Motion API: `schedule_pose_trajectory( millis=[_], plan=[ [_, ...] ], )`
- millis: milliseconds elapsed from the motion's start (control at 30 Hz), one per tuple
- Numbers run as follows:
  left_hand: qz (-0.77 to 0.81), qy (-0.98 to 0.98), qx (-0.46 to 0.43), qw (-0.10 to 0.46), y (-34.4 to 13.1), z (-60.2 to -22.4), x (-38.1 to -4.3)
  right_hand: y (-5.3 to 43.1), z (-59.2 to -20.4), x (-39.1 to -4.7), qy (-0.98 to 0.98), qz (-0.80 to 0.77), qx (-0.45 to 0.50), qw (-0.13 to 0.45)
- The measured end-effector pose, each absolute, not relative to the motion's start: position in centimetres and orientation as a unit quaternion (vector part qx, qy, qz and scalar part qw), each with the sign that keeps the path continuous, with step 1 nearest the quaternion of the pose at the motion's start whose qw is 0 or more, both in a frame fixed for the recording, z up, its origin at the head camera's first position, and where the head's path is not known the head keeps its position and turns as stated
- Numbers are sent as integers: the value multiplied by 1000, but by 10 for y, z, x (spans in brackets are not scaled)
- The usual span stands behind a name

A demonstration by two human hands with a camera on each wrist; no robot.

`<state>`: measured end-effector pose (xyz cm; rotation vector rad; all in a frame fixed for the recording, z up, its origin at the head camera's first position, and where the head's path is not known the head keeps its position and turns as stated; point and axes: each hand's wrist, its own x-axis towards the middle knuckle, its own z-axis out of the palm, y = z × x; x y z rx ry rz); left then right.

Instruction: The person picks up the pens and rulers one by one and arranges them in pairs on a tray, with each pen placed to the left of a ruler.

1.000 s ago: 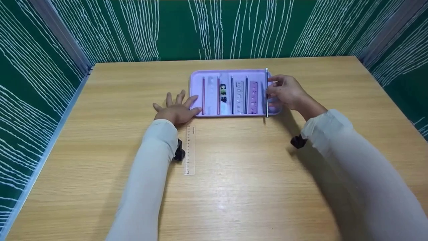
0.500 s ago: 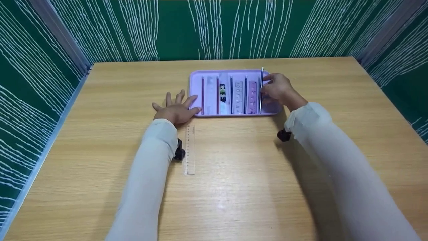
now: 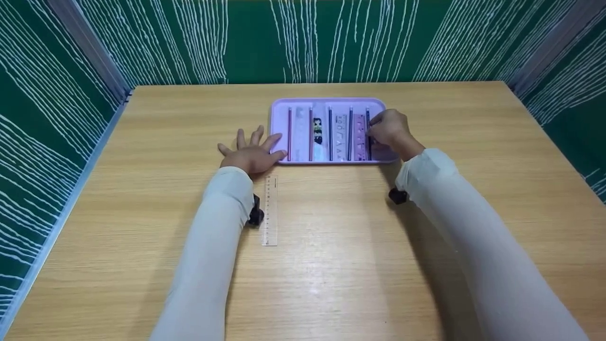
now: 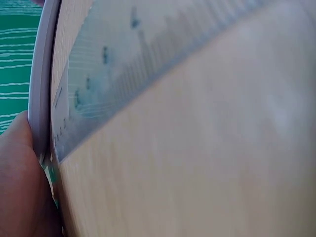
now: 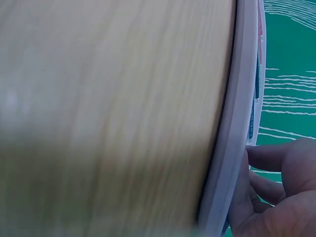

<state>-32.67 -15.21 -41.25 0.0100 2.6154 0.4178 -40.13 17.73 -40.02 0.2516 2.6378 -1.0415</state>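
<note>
A lilac tray (image 3: pixel 326 163) lies toward the back of the table, seen in the head view. My left hand (image 3: pixel 251 155) has its fingers spread, with the thumb and index finger touching the tray's left front corner. At the tray's right end, my right hand (image 3: pixel 391 129) pinches a dark pencil (image 3: pixel 368 113), which lies lengthwise beside a pink stencil ruler (image 3: pixel 360 142). Other dark pencils (image 3: pixel 350 137), red pencils (image 3: pixel 310 137), a clear stencil ruler (image 3: pixel 340 137) and a black-patterned piece (image 3: pixel 317 130) lie in the tray. In the right wrist view, the fingers (image 5: pixel 269 158) bend at the tray's edge.
A clear ruler (image 3: pixel 270 213) lies on the wooden table (image 3: pixel 331 265) beside the left wrist; it fills much of the left wrist view. Green walls (image 3: pixel 255 42) with white streaks stand behind the table and along its sides.
My right hand has moved left and lowered the pencil from over the tray's right rim into the tray, beside the pink stencil ruler. The left hand stays at the tray's corner.
</note>
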Motion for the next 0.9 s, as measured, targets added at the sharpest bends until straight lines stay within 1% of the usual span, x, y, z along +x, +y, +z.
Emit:
schedule_pose_trajectory(
  millis=[433,533,733,800,900],
  plan=[
    [155,960,6,233,-150,-418,-327,177,-398,-395,929,-334,73,143],
    [154,960,8,233,-150,-417,-327,176,-398,-390,933,-333,64,120],
    [152,960,10,236,-152,-417,-329,169,-395,-372,940,-337,13,48],
    [151,959,7,239,-152,-417,-329,164,-393,-364,934,-353,2,45],
    [151,958,5,242,-153,-416,-329,153,-389,-350,917,-393,-9,62]
  ],
)
